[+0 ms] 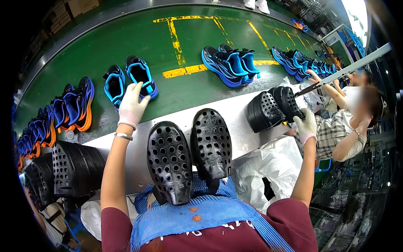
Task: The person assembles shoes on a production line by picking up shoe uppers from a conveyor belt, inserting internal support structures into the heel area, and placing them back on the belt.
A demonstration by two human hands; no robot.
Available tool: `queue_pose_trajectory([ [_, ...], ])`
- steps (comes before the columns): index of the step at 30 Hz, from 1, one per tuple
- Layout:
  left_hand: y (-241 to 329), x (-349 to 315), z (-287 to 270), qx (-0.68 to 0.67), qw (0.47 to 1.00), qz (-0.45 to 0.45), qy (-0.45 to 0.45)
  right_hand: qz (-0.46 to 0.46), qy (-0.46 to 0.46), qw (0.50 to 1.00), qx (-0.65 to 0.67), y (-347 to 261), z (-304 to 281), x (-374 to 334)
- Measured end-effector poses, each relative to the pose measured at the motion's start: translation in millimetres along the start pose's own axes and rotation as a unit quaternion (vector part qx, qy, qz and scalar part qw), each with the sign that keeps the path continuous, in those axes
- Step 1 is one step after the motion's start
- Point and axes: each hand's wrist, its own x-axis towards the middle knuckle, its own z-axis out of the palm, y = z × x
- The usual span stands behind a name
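My left hand (133, 106), in a pale glove, reaches forward to a black sneaker with bright blue lining (136, 67). Its fingers and thumb close on the collar near the heel. Left of that stands the matching sneaker (114, 87). My right hand (307, 124), gloved too, has its fingers and thumb on the near end of a black perforated shoe form (289, 103). A similar form (263, 112) lies against it on the left. Between my arms two more forms, one on the left (169, 157) and one on the right (211, 145), point upward.
Beyond the metal ledge (247, 147) runs a green surface (176, 94) with yellow lines and rows of sneakers. A blue-black pair (224, 67) stands ahead. More black forms (77, 168) stand left. White plastic bags (275, 168) bulge below the ledge. Another person (331, 134) sits at right.
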Motion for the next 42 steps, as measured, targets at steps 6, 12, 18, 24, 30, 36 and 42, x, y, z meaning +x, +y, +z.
queue_pose_trajectory([
  [6, 2, 24, 16, -0.018, 0.999, 0.032, 0.005, 0.011, 0.004, 1.0, -0.016, 3, -3, 1],
  [12, 26, 14, 25, -0.1, 0.994, 0.03, -0.044, 0.027, 0.099, 0.995, 0.009, -7, -33, -9],
  [18, 46, 19, 4, -0.047, 0.998, 0.039, -0.017, -0.1, 0.115, 0.978, 0.142, -103, -46, 7],
  [24, 95, 28, -22, -0.407, 0.909, -0.028, -0.085, -0.312, 0.001, 0.921, 0.232, -236, -24, 42],
  [30, 107, 10, -62, -0.777, 0.6, -0.063, -0.18, -0.458, -0.1, 0.844, 0.259, -338, -9, 37],
  [36, 69, 3, -40, -0.782, 0.6, -0.109, -0.128, -0.385, -0.264, 0.865, 0.184, -369, 2, 38],
  [42, 66, 2, -30, -0.754, 0.616, -0.168, -0.156, -0.312, -0.331, 0.875, 0.165, -382, 9, 41],
])
